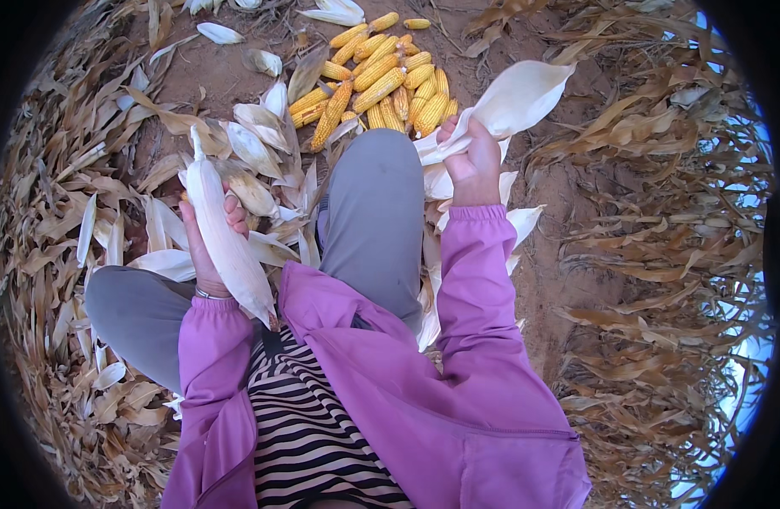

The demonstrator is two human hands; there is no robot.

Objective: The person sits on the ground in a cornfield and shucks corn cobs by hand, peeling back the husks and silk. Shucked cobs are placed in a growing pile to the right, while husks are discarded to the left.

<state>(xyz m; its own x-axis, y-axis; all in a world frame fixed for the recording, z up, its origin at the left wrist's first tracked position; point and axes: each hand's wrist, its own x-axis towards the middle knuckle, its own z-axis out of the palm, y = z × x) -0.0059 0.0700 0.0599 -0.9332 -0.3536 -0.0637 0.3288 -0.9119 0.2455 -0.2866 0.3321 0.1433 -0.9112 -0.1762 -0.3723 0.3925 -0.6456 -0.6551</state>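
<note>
In my left hand (205,248) lies an ear of corn in its pale husk (228,238), its stalk end pointing up and its dark-tipped end towards my lap. My fingers curl around its right side. Away to the right, past my raised knee, my right hand (474,159) is closed on a loose, pale corn husk leaf (523,95) that spreads up and to the right. Beyond my knee lies a heap of husked yellow corn cobs (380,79), between and ahead of my hands. Further pale husks lie under and beside my right wrist.
Several pale husks (253,149) lie on the ground between my left hand and the cobs. Dry corn leaves (53,254) cover the ground at left. Dry corn plants (657,254) line the right side, beside a strip of bare soil (542,273). My bent legs (377,223) are in front of me.
</note>
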